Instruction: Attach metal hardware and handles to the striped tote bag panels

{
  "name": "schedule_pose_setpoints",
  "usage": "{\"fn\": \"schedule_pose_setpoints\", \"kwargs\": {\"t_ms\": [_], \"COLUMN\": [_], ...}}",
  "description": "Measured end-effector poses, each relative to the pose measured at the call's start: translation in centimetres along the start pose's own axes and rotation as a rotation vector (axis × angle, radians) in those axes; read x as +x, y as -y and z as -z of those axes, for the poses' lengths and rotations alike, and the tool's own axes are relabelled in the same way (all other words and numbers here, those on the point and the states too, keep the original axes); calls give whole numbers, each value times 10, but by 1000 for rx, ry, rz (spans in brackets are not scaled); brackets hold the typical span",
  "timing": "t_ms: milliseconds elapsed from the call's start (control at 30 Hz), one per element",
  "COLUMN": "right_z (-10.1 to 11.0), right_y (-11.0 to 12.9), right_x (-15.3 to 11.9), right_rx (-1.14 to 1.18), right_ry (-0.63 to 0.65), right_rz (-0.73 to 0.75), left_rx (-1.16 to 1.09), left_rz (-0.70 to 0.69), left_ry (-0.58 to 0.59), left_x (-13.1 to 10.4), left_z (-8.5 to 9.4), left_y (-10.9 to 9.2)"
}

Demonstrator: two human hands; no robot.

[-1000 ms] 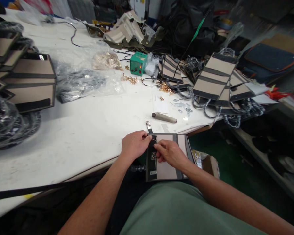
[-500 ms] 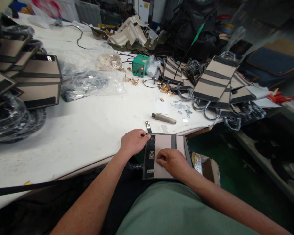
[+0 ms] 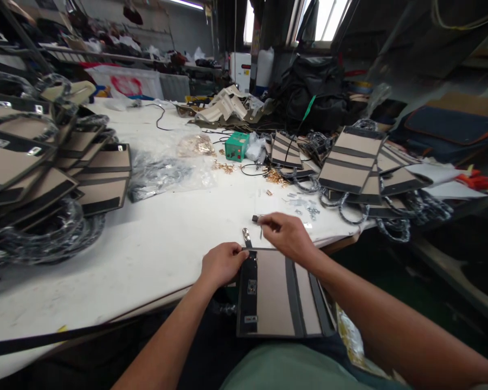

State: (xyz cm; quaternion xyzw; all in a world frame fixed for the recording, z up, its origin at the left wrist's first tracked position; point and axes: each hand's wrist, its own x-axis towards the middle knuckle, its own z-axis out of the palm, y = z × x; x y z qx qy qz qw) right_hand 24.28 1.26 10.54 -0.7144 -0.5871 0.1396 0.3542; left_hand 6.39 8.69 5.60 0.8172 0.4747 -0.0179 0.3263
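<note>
A flat handbag (image 3: 272, 292) with tan faces and dark bands rests over my lap at the table edge. On its dark left band are two metal fittings (image 3: 251, 303), and a strap tab with a metal plate (image 3: 246, 236) sticks out past its far edge. My left hand (image 3: 223, 262) pinches that far left corner between thumb and fingers. Over the table, my right hand (image 3: 287, 238) has its fingers closed beside the dark end of a wrapped-handle tool (image 3: 255, 218). Most of the tool is hidden behind the hand. A thin sliver shows below the fingertips, too small to name.
Small silver plates (image 3: 309, 208) and gold-coloured fittings (image 3: 276, 176) lie scattered on the white table (image 3: 174, 227). A green control box (image 3: 236, 146) stands behind them. Stacked handbags with plastic-wrapped handles rise at left (image 3: 101, 189) and right (image 3: 350, 157). Clear plastic bags (image 3: 171, 173) lie mid-table.
My right hand has moved from above the handbag forward to the tool on the table. My left hand keeps its hold on the corner. The camera view has tilted up.
</note>
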Motion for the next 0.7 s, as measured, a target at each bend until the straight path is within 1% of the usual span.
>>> {"fn": "schedule_pose_setpoints", "kwargs": {"t_ms": [33, 67, 100, 133, 200, 267, 333, 433, 533, 600, 633, 667, 700], "right_z": [4, 5, 4, 1, -7, -17, -25, -31, -34, -42, -50, -59, -69], "right_y": [2, 3, 3, 1, -8, -22, -33, -39, -42, -57, -67, -78, -87], "right_x": [14, 24, 28, 26, 12, -7, -22, -32, -37, -38, -36, -33, -29], "right_rx": [20, 28, 10, -28, -110, -145, -113, -92, -142, -145, -132, -132, -140], "right_ry": [-40, -51, -33, 13, 163, 311, 391, 409, 429, 475, 512, 518, 426], "right_rz": [20, 42, 66, 88, 113, 109, 104, 109, 104, 118, 140, 183, 227], "left_rx": [-1, -1, -2, -3, -4, -4, -1, 10, 17, 13, 6, -7, -17], "left_rz": [8, 14, 19, 21, 18, 8, 0, 17, 57, 103, 138, 159, 141], "left_ry": [0, -1, -2, -1, 4, 14, 24, 31, 29, 15, 14, 33, 89], "left_x": [-1, -1, -2, -2, 0, 4, 9, 5, -14, -23, -24, -23, -21], "left_z": [0, 0, 0, -1, -2, -4, -5, -1, 6, 7, 7, 6, 4], "left_y": [-1, -2, -3, -3, -3, -2, -1, -3, -9, -11, -11, -9, -7]}}
